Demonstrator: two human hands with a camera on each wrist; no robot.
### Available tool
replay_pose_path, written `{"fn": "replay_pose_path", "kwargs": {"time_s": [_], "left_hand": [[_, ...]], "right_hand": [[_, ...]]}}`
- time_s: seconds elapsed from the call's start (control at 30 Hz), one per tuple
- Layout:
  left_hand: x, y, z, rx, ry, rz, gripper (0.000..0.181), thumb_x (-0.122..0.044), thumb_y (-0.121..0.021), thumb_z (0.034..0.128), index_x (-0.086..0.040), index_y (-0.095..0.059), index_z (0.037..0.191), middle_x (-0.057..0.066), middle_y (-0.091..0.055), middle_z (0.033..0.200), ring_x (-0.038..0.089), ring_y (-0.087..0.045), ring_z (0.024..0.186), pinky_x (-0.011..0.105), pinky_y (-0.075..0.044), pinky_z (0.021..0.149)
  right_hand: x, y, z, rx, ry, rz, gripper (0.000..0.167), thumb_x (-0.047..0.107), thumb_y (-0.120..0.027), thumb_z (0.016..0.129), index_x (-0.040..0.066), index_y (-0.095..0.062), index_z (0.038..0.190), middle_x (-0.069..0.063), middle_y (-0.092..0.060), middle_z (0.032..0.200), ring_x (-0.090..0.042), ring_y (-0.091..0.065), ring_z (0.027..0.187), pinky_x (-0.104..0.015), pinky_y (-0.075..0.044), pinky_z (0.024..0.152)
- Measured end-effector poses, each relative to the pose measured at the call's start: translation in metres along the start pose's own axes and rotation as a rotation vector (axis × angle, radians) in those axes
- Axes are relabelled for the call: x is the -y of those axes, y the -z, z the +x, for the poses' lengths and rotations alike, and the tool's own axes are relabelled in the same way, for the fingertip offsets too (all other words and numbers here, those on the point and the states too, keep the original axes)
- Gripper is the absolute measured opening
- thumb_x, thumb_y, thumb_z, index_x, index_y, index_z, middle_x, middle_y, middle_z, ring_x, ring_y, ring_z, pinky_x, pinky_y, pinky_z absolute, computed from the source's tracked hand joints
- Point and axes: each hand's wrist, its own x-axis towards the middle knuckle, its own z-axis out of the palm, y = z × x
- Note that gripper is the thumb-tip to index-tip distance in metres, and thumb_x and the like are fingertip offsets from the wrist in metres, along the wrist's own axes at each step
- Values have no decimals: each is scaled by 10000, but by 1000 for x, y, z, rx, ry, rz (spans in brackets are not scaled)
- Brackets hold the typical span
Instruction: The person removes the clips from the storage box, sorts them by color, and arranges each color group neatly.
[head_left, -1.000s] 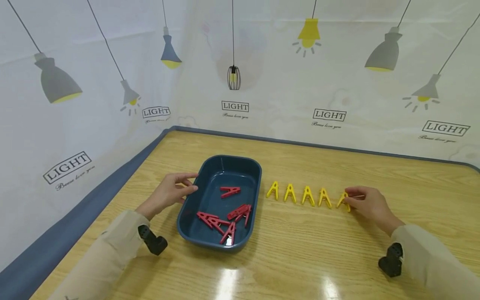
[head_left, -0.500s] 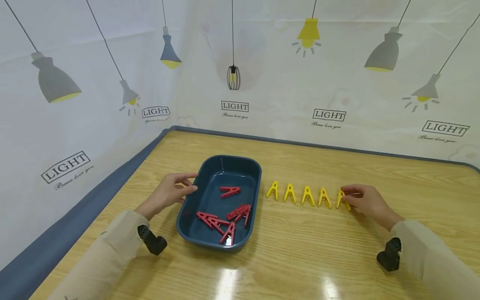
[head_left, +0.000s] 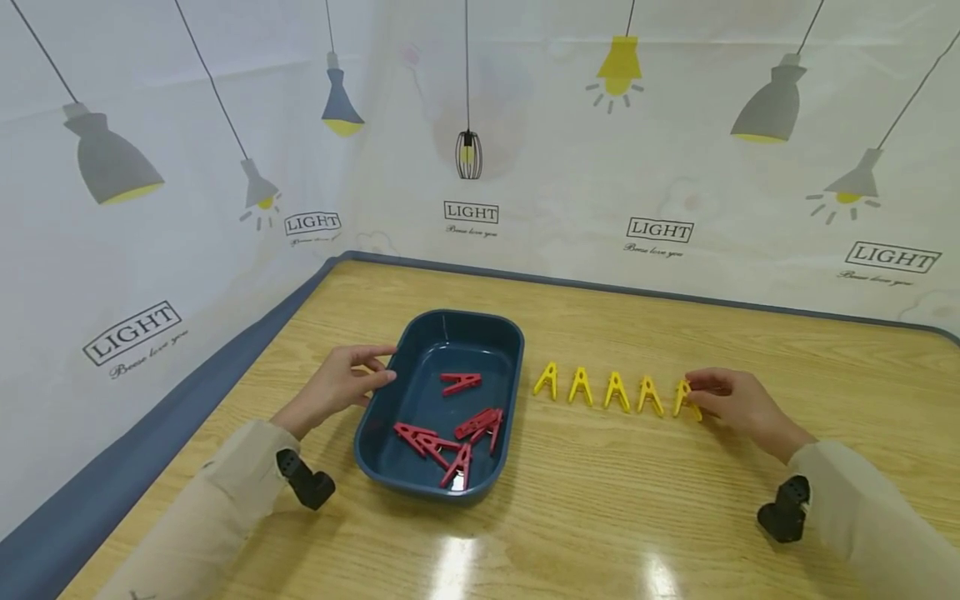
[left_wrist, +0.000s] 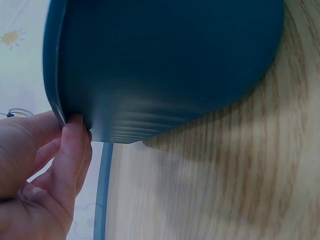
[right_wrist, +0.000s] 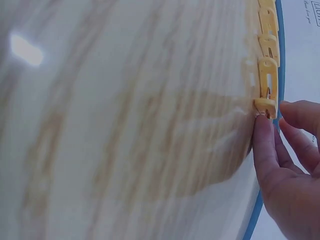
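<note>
My left hand [head_left: 337,385] holds the left rim of a deep blue plastic tub [head_left: 365,450], thumb and fingers at its edge; the left wrist view shows the fingers [left_wrist: 75,145] against the tub's outer wall [left_wrist: 170,65]. Inside lie several red clothespins [head_left: 460,383], most of them bunched at the near end. To the right, my right hand [head_left: 738,408] pinches the rightmost yellow clothespin [head_left: 683,398], which stands legs down on the table. The right wrist view has this yellow clothespin [right_wrist: 266,107] at my fingertips, partly covered.
Several other yellow clothespins [head_left: 616,392] stand in a spaced row between tub and right hand. The wooden table [head_left: 592,500] ends at a blue border [head_left: 600,287] before a lamp-printed backdrop [head_left: 555,150]. A black camera sits on each wrist.
My right hand has shifted the rightmost yellow clothespin slightly left and away from me, closer to the row. It is nearly still over the last half second. The left hand and tub stay put.
</note>
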Motion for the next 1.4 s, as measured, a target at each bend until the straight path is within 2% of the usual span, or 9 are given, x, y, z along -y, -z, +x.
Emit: {"fn": "replay_pose_path", "kwargs": {"time_s": [0.13, 0.27, 0.37, 0.5, 0.67, 0.87, 0.93, 1.2, 1.4], "left_hand": [[0, 0, 0, 1, 0, -1, 465, -182, -578, 868, -83, -448, 1303, 132, -553, 952, 210, -612, 826, 328, -514, 616], [0, 0, -1, -4, 4, 1, 465, -182, -577, 868, -85, -448, 1304, 134, -553, 954, 214, -612, 825, 326, -514, 614], [1, 0, -1, -5, 6, 2, 465, -184, -577, 869, -86, -447, 1305, 133, -553, 954, 221, -612, 831, 326, -514, 615], [1, 1, -1, -2, 5, -2, 467, -188, -576, 869, -84, -445, 1305, 133, -551, 958, 219, -611, 834, 329, -514, 621], [1, 1, -1, 3, 1, -8, 472, -194, -576, 869, -83, -442, 1307, 133, -553, 961, 206, -612, 827, 332, -514, 625], [1, 1, -1, 2, 10, -4, 469, -197, -580, 866, -86, -449, 1303, 129, -553, 956, 204, -613, 829, 332, -515, 628], [1, 1, 0, -1, 11, 0, 467, -198, -582, 865, -87, -453, 1300, 128, -555, 954, 203, -614, 825, 330, -515, 626], [2, 1, 0, 2, 0, -4, 467, -200, -581, 866, -89, -452, 1301, 126, -553, 946, 197, -614, 819, 327, -514, 616], [2, 1, 0, 6, -12, -15, 465, -198, -578, 868, -89, -451, 1302, 122, -545, 933, 183, -613, 799, 320, -511, 600]], "right_hand": [[0, 6, -2, -4, -22, 3, 439, 189, -500, 913, -100, -427, 1234, -275, -478, 1179, -242, -531, 959, -254, -482, 719], [5, 12, -2, -11, -10, 72, 471, 207, -481, 922, -109, -389, 1259, -294, -438, 1213, -122, -546, 932, -269, -486, 740], [14, 14, 0, -15, 8, 127, 490, 225, -475, 924, -104, -374, 1272, -295, -419, 1232, -28, -542, 906, -281, -482, 763], [33, 10, 4, 0, 22, 181, 509, 251, -489, 915, -81, -375, 1284, -282, -409, 1250, -3, -545, 900, -304, -473, 789], [60, -3, 8, 40, 94, 201, 464, 207, -509, 908, -84, -414, 1257, -279, -438, 1224, -55, -566, 897, -342, -472, 793], [91, -22, 17, 104, 164, 216, 377, 153, -527, 898, -55, -478, 1208, -258, -487, 1172, -327, -535, 993, -399, -461, 804], [101, -28, 20, 127, 184, 220, 358, 132, -525, 897, -59, -485, 1197, -252, -500, 1153, -370, -517, 1004, -412, -458, 806], [144, -56, 37, 187, 287, 202, 302, 104, -525, 893, -33, -524, 1162, -171, -556, 1059, -301, -555, 930, -409, -466, 787], [172, -76, 52, 226, 335, 178, 293, 91, -542, 881, -45, -540, 1140, -190, -572, 1054, -271, -569, 905, -373, -482, 761]]}}
